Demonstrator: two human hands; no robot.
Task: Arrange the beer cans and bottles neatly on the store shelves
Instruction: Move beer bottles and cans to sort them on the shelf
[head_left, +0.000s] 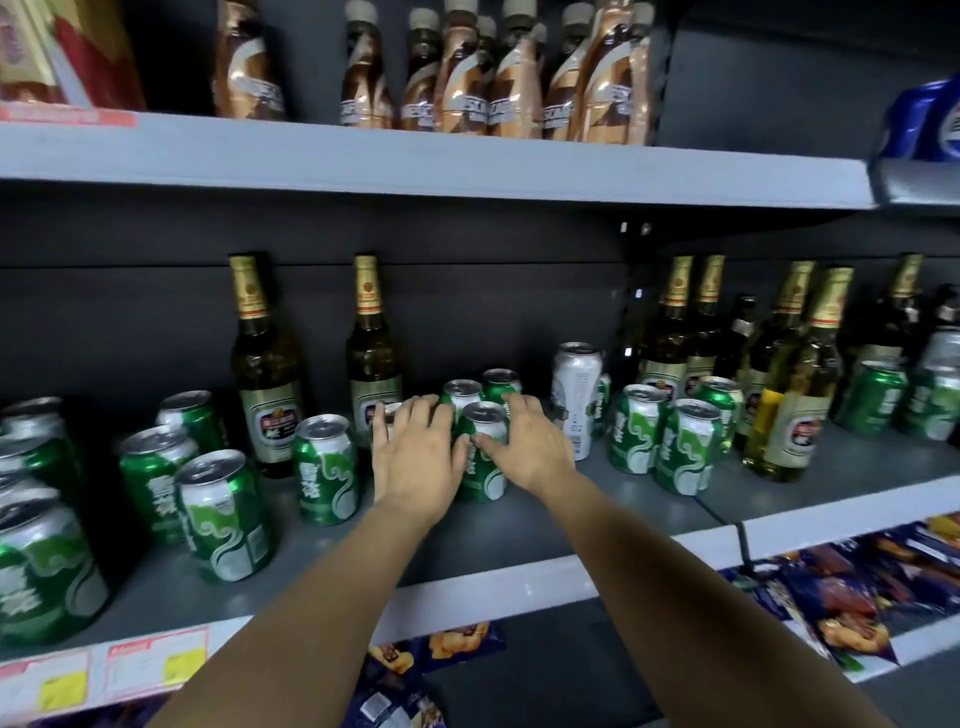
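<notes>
Two hands, left hand (415, 457) and right hand (524, 447), seemingly cup one green can (485, 452) on the shelf (519, 525).

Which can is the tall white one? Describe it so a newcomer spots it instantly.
Start at the middle shelf with the beer. Just right of the right hand stands the white can. It is taller than the green cans beside it, and the only silver-white one there.

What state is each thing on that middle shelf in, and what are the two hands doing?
Left hand: on a partly hidden can, fingers loosely curved.
Right hand: touching the front green can.
Front green can: upright, sealed.
Tall white can: upright.
Two brown bottles: upright, capped.
</notes>
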